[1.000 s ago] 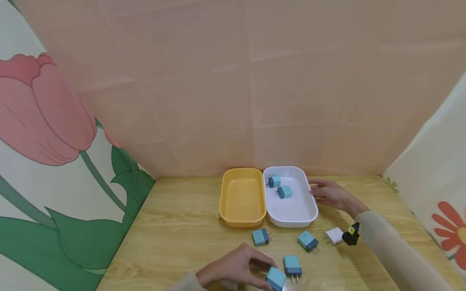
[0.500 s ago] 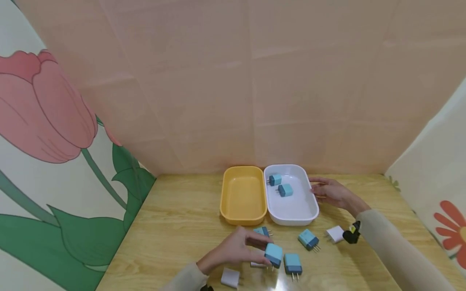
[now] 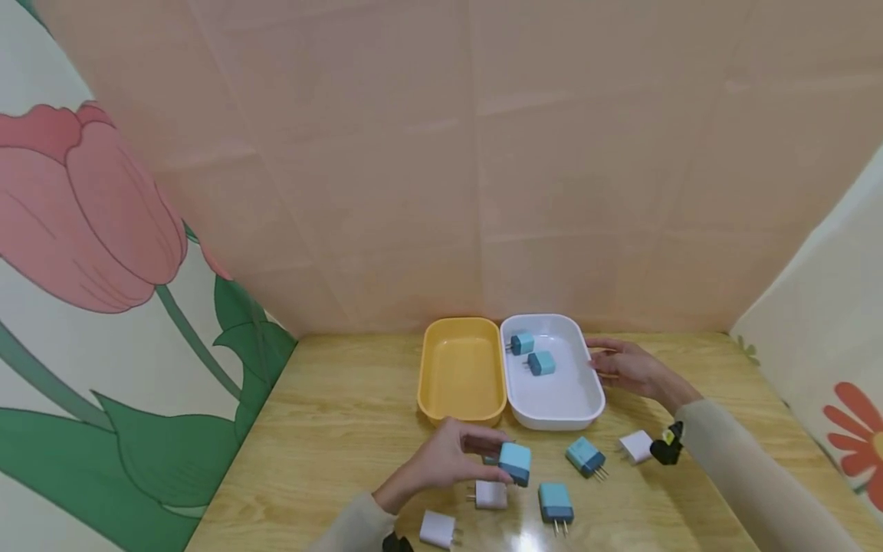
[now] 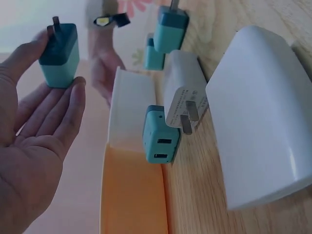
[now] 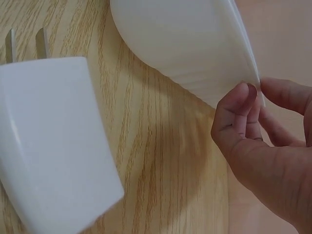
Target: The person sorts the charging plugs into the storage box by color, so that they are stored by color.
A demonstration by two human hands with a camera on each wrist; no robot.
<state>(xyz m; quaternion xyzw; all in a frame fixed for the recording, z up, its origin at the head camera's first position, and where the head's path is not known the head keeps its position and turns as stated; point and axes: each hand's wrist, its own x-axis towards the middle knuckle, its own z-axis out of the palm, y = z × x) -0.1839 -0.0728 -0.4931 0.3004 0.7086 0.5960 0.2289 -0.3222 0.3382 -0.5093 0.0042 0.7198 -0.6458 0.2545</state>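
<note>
My left hand (image 3: 451,458) pinches a two-tone blue charger plug (image 3: 514,462) between thumb and fingers, above the table. In the left wrist view its prongs point up past the thumb, over the left palm (image 4: 39,165). My right hand (image 3: 624,368) holds the right rim of a white tray (image 3: 562,399), thumb and fingers bent at its edge in the right wrist view. Two blue charger plugs (image 3: 542,363) lie in that tray. A yellow tray (image 3: 462,368) stands against its left side. Below my left hand lies a white charger plug (image 3: 490,495); another blue plug is mostly hidden behind the hand.
Two more blue charger plugs (image 3: 556,502) lie in front of the white tray. One white plug (image 3: 635,446) lies by the right wrist, another white plug (image 3: 438,529) near the left sleeve. Behind the trays rises a pinkish-brown backdrop (image 3: 476,192).
Lifted off the table's front area, the blue charger plug has moved up and slightly left with my left hand, toward the trays. White plugs beneath have come into view. The right hand stays at the rim.
</note>
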